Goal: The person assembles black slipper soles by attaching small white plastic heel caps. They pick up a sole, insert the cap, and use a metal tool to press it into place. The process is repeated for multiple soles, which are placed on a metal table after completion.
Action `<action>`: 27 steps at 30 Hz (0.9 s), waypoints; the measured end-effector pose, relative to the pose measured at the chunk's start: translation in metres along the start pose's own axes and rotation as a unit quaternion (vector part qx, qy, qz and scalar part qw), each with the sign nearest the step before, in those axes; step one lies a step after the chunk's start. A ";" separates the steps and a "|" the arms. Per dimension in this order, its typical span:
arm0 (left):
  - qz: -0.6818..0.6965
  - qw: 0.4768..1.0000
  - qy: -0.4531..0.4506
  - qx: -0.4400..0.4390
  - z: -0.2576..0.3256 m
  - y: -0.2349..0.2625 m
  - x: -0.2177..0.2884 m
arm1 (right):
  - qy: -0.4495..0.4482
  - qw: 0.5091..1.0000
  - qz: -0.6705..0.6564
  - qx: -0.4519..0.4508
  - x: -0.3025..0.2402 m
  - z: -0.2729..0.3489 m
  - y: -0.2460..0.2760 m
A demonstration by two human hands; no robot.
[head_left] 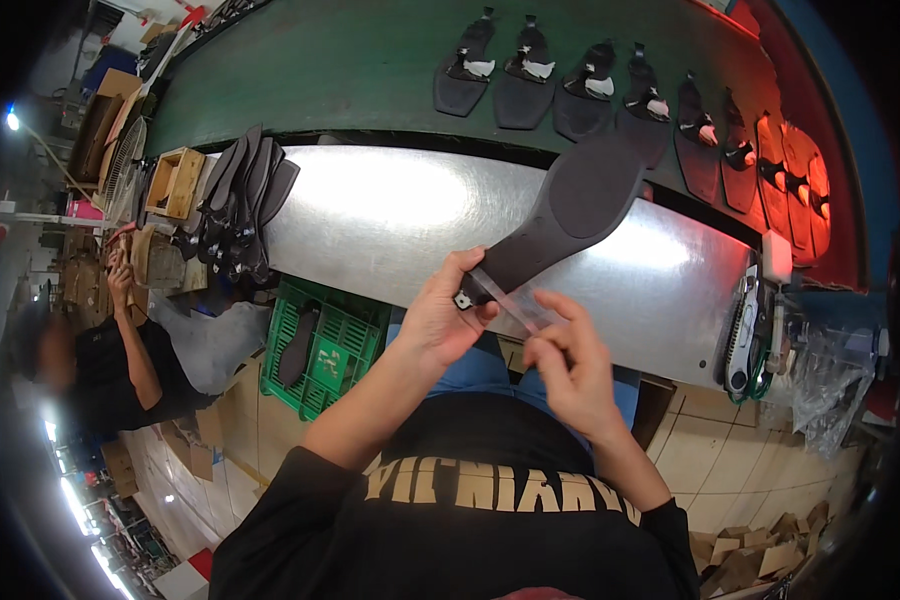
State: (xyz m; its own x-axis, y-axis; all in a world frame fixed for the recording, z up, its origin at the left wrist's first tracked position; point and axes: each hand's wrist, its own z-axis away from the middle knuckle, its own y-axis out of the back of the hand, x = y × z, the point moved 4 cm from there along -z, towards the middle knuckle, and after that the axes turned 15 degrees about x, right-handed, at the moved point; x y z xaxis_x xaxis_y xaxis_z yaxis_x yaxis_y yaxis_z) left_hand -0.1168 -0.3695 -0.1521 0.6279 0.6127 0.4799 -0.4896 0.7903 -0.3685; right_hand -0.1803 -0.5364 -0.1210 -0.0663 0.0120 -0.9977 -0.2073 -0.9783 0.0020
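My left hand [440, 310] is closed round the narrow end of a dark sandal sole [595, 195], held up at a slant over the metal bench. The sole's broad end points away to the upper right, with a rounded panel on the face I see. A small pale metallic piece [462, 299] shows at the narrow end, by my left fingers. From there a clear plastic strip [515, 308] runs toward my right hand [573, 370], whose thumb and fingers pinch its other end. The sole hides part of the bench behind it.
Several strapped sandals [530, 85] stand in a row on the green conveyor belt [300, 70]. A stack of dark soles [240, 200] and a wooden box [175, 183] lie left on the bench [360, 210]. Below is a green crate [310, 390]; a cutter [740, 350] hangs right. A co-worker [120, 350] is at left.
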 end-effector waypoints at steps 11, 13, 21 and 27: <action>0.045 0.998 0.040 -0.029 0.012 -0.012 -0.024 | 0.126 0.990 0.026 0.051 0.009 -0.005 -0.008; 0.011 0.998 0.026 -0.055 0.005 -0.010 -0.025 | 0.063 0.996 -0.025 0.052 0.014 -0.007 -0.006; -0.060 0.981 -0.184 -0.003 0.016 -0.027 0.001 | -0.237 0.950 -0.184 -0.090 0.008 -0.002 -0.009; -0.094 0.964 -0.248 0.009 0.010 -0.022 0.006 | -0.323 0.900 -0.274 -0.102 0.017 0.016 -0.029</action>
State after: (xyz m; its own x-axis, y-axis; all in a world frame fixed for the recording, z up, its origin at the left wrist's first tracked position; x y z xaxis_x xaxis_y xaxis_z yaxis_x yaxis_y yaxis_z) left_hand -0.1084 -0.3832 -0.1337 0.3426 0.3778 0.8602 -0.4090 0.8842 -0.2254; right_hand -0.1907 -0.5049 -0.1368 -0.5765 0.5578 -0.5970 -0.2020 -0.8053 -0.5574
